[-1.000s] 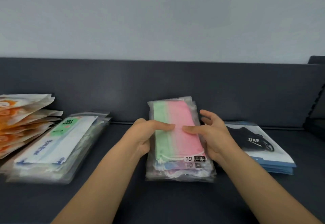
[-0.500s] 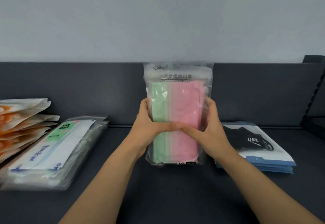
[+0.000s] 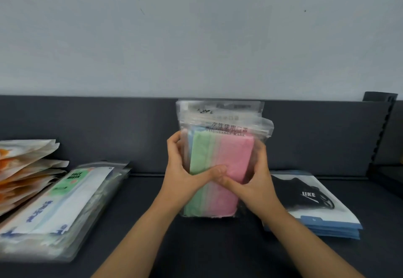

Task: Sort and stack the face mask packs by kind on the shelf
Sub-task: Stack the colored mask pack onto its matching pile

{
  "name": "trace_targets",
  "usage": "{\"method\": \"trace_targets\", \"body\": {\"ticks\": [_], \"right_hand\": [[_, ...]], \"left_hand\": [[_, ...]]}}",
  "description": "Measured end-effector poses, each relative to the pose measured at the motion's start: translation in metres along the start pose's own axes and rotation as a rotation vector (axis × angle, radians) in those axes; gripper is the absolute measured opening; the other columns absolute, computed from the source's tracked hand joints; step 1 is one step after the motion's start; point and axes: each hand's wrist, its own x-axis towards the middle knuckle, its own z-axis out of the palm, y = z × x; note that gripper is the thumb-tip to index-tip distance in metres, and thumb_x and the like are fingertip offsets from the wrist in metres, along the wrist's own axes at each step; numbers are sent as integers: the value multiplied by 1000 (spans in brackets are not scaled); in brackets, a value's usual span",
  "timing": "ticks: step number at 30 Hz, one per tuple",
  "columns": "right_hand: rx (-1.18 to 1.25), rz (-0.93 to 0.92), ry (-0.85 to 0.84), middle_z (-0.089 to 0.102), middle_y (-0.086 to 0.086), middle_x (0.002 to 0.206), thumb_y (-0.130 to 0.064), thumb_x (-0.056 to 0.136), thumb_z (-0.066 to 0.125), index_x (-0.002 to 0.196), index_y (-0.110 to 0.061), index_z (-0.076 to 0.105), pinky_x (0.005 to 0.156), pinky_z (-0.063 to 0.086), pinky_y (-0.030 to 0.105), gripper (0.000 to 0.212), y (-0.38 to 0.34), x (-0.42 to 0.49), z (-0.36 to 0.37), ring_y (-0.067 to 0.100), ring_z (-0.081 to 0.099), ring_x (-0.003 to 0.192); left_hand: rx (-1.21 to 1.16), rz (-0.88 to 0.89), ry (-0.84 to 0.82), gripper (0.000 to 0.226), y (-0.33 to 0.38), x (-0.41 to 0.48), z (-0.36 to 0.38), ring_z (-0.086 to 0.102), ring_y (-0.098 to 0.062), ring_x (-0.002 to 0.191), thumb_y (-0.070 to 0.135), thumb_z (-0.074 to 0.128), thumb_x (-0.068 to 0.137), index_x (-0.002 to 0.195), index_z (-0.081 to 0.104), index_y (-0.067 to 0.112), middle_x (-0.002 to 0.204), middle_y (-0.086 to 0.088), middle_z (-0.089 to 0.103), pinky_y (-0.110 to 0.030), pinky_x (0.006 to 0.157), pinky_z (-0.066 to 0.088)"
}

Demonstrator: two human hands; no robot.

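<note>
Several clear plastic packs of pastel green and pink masks (image 3: 218, 164) stand upright as one bundle, bottom edge on or just above the dark grey shelf (image 3: 196, 245), centre of view. I see the left hand (image 3: 181, 177) and right hand (image 3: 254, 181) clamping it from either side, thumbs meeting across the front, fingers (image 3: 174, 147) wrapped round the edges, so both are closed on the bundle. My read: light, soft inside, slick film outside. Top flaps already fan apart, so packs can slide on each other. Best hold is low and mid-side, squeezing across the mask block, not the floppy sealed tops. Tapping the bottom edge on the shelf should square them.

Outward: just right, a flat stack of blue-edged packs with a black mask (image 3: 305, 201), lying down. Left, well apart, a slanted heap of clear packs with white and green labels (image 3: 65, 201). Far left, orange and white paper-like packs (image 3: 24, 164) fanned loosely. Pale wall (image 3: 196, 38) behind.
</note>
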Motion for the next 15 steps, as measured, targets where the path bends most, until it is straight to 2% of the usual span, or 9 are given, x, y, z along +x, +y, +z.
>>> {"method": "trace_targets", "body": {"ticks": [2,4,6,8,11,13,15], "right_hand": [[69,59,-8,60,-19,120,-29,50,90,129,-36,37,85,55,24,95,6,1,-1,5,60,114],[115,100,-28,61,-12,122,-22,47,91,128,-31,39,83,55,25,96,10,4,-1,7,62,113],[127,131,-69,62,0,124,-11,48,94,128,-23,41,84,57,28,96,11,6,1,12,64,111],[126,151,-73,63,1,122,-3,47,94,125,-22,43,83,57,28,95,11,6,4,12,65,109],[46,141,-11,65,-15,112,-20,39,97,112,-34,45,78,57,26,91,7,5,4,5,66,103],[-27,132,11,64,-21,109,-31,37,98,107,-39,45,78,57,28,88,6,3,1,3,66,101],[-56,160,-4,63,-23,108,-32,38,98,108,-38,44,79,58,30,88,6,1,-1,1,65,101]], "left_hand": [[5,-60,10,100,-5,0,-2,63,-9,111,35,92,42,124,36,29,125,3,55,-34,83,58],[-26,-90,11,98,-7,-2,-2,66,-8,105,34,92,40,122,39,28,122,2,59,-29,77,59],[-53,-85,-1,94,-8,-3,1,68,-9,102,30,91,43,122,43,26,117,2,64,-27,75,58],[-38,-50,-17,83,-7,-2,4,69,-13,102,24,92,49,121,49,23,111,3,69,-26,76,58],[-40,-14,-25,66,-2,-2,5,71,-14,97,9,91,60,116,55,18,104,3,72,-25,73,58],[-83,-44,-49,67,-3,0,2,71,-17,97,8,91,59,115,56,18,105,1,73,-27,72,59],[-142,-123,-109,73,-6,1,-3,71,-22,99,14,89,53,117,56,19,107,-4,73,-32,72,59]]}}
